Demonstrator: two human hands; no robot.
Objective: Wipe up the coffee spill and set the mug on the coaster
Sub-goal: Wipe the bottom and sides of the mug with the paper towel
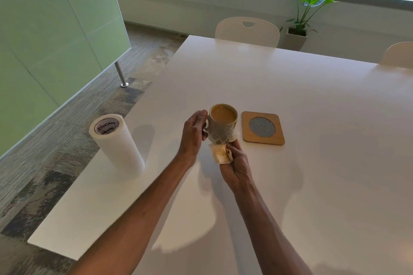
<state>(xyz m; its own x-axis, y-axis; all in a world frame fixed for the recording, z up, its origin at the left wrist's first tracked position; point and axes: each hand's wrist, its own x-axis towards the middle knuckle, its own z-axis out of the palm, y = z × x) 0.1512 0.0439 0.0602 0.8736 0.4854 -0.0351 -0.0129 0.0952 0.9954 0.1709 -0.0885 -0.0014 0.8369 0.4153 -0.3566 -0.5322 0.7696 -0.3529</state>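
Your left hand (194,134) gripped the coffee-filled mug (223,127) by its handle, just left of the wooden coaster (263,127), while your right hand (237,163) pinched a stained paper towel (220,154) at the mug's near base.

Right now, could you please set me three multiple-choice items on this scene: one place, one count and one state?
1. Where does the wooden coaster lie?
A. right of the mug, apart from it
B. under the mug
C. on the floor
2. How many white chairs stand at the table?
A. one
B. two
C. four
3. How is the paper towel piece in the right hand?
A. flat and clean
B. crumpled and coffee-stained
C. torn to shreds
Answers: 1 A, the coaster is bare while the left hand holds the mug by its handle; 2 B, one at the far edge, one at the right; 3 B, tan blotches show on its folds.
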